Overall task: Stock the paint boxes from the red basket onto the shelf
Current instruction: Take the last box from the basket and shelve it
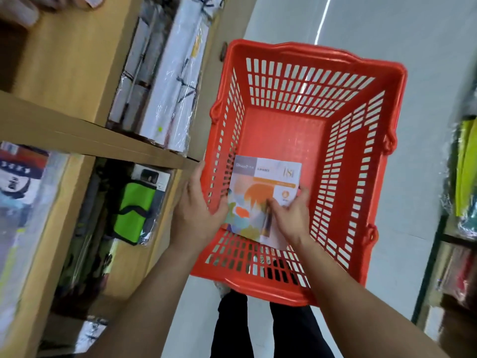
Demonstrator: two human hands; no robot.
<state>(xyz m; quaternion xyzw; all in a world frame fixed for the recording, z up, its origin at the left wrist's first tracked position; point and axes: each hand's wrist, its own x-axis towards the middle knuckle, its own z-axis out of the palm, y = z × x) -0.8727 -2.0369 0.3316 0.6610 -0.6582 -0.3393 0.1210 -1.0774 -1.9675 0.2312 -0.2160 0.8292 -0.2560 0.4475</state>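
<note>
A single paint box point(263, 192) — flat, with a white and grey header band and an orange sun design on its face — sits low inside the red basket point(343, 156), leaning toward the near-left wall. The right hand point(290, 215) is on it from the near side: the thumb lies pressed on the printed face while the other fingers curl round the right edge, a pinch on the lower corner. The left hand point(198, 213) closes in from the other side, its fingers together and bent against the box's left edge, with the thumb raised along the basket's rim. Whether the box is already clear of the basket floor cannot be told.

No other box shows in the basket; the rest of its floor is bare, so this looks like the last one, and the stocking is probably close to finished. What remains is to lift it out and carry it left to the wooden shelf point(85, 140), where wrapped white rolls point(165, 81) stand above and a green packaged item point(134, 210) sits below. No paint boxes can be made out on the shelf from here.
</note>
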